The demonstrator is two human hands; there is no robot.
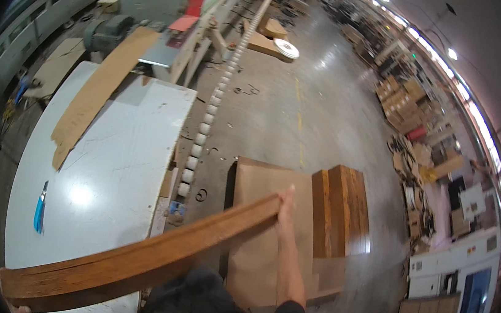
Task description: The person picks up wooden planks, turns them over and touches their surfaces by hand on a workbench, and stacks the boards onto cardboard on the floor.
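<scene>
A long brown wood-grain board (140, 255) stretches across in front of me, slanting from the lower left up to the middle. My right hand (286, 213) is closed around its far right end, thumb up along the end. At the lower left, my left hand (23, 310) grips the other end; only bits of its fingers show. Beneath the board's left half is a white-topped table (116, 141). Past my right hand, a stack of similar brown boards (340, 210) rests on a cardboard-covered stack (272, 180).
On the table lie a blue-handled knife (40, 210) and a long cardboard strip (100, 93). A row of white rollers (204, 129) runs along the table's right side. A grey motor (109, 32) stands behind. Cartons (402, 99) and a white machine (454, 266) line the right.
</scene>
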